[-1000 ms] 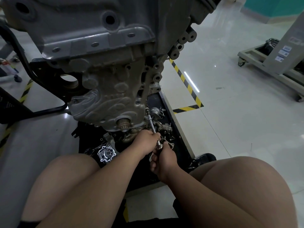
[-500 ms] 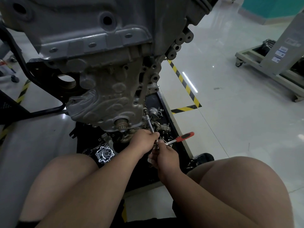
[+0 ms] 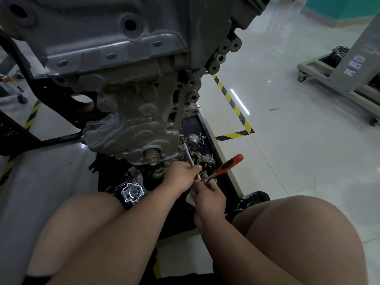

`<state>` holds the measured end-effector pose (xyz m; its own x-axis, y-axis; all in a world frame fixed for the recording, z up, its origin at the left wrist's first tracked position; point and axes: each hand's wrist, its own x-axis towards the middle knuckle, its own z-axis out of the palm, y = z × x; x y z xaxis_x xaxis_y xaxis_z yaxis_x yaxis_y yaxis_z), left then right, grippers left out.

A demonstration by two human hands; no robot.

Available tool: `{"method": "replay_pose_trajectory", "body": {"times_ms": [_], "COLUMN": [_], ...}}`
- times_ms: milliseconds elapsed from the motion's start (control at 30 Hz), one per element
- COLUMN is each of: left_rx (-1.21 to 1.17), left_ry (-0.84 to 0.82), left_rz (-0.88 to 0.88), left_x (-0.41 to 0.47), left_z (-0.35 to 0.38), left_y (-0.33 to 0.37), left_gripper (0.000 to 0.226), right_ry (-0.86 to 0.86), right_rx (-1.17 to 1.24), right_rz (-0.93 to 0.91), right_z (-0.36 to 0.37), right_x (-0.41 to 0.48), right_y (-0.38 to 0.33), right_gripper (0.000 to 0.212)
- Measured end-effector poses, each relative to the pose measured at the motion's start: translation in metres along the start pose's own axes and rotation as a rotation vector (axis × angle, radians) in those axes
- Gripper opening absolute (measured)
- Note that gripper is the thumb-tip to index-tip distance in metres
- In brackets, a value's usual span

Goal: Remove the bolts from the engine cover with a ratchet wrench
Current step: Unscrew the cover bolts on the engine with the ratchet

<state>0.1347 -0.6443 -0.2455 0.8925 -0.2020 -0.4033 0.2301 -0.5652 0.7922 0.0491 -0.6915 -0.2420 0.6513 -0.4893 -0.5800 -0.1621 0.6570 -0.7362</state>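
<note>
**As I crouch at the engine, both hands hold the ratchet wrench**

Where the engine cover ends at its lower right edge, the ratchet wrench meets it. A thin steel extension bar runs from that edge down toward me, and I cannot make out the bolt under its tip. My left hand is curled round the lower part of the bar, thumb and fingers pinching it. My right hand, just beneath and touching the left, grips the wrench at its head end with fingers curled. The orange and black handle sticks out to the right, away from me and clear of my palm.

The cover is grey, ribbed cast metal, fixed to the front of a raised engine, with a toothed sprocket at its bottom. Under it lies a black tray holding loose metal parts, among them a bright silver housing near my left knee. My bare knees frame the view, and a black shoe sits by the tray's right rim. Yellow and black tape crosses the glossy pale floor. A grey wheeled stand is well apart on the right.
</note>
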Motion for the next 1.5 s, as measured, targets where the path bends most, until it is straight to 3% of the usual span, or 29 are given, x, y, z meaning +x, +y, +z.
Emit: {"method": "replay_pose_trajectory", "body": {"times_ms": [100, 267, 467, 700, 800, 1000, 1167, 1267, 1400, 1500], "left_rx": [-0.017, -0.022, -0.011, -0.032, 0.006, 0.046, 0.044, 0.065, 0.093, 0.055], "left_ry": [-0.002, -0.035, -0.083, -0.108, -0.09, -0.029, -0.02, -0.027, -0.028, -0.022], "left_rz": [-0.003, -0.04, -0.093, -0.098, -0.069, -0.032, -0.035, -0.033, -0.012, -0.016], "left_x": [0.0, 0.001, 0.002, 0.0, -0.002, -0.002, -0.001, 0.0, -0.001, 0.0], "left_z": [0.001, 0.002, -0.002, -0.004, -0.006, -0.005, -0.005, -0.006, -0.006, -0.007], "left_y": [-0.001, 0.001, 0.002, 0.002, 0.001, 0.001, 0.0, 0.0, 0.001, 0.001], "left_gripper": [0.029, 0.031, 0.032, 0.032, 0.033, 0.031, 0.033, 0.032, 0.033, 0.031], "right_ry": [-0.002, 0.031, -0.047, -0.096, -0.099, 0.005, -0.027, -0.072, -0.073, -0.042], "right_rx": [-0.006, -0.002, -0.103, -0.058, -0.067, -0.213, -0.184, -0.277, -0.299, -0.095], "right_rz": [0.021, 0.157, 0.377, 0.469, 0.433, 0.084, -0.03, -0.115, -0.143, -0.057], "right_z": [-0.001, 0.001, 0.0, 0.001, -0.001, -0.006, -0.008, -0.007, -0.005, -0.002], "right_x": [0.004, 0.014, 0.015, 0.019, 0.02, 0.016, 0.01, 0.006, 0.001, 0.001], "right_y": [0.002, 0.001, 0.003, 0.0, 0.002, 0.007, 0.006, 0.007, 0.008, 0.004], "right_gripper": [0.011, 0.032, 0.047, 0.053, 0.053, 0.04, 0.009, 0.019, 0.019, 0.013]}}
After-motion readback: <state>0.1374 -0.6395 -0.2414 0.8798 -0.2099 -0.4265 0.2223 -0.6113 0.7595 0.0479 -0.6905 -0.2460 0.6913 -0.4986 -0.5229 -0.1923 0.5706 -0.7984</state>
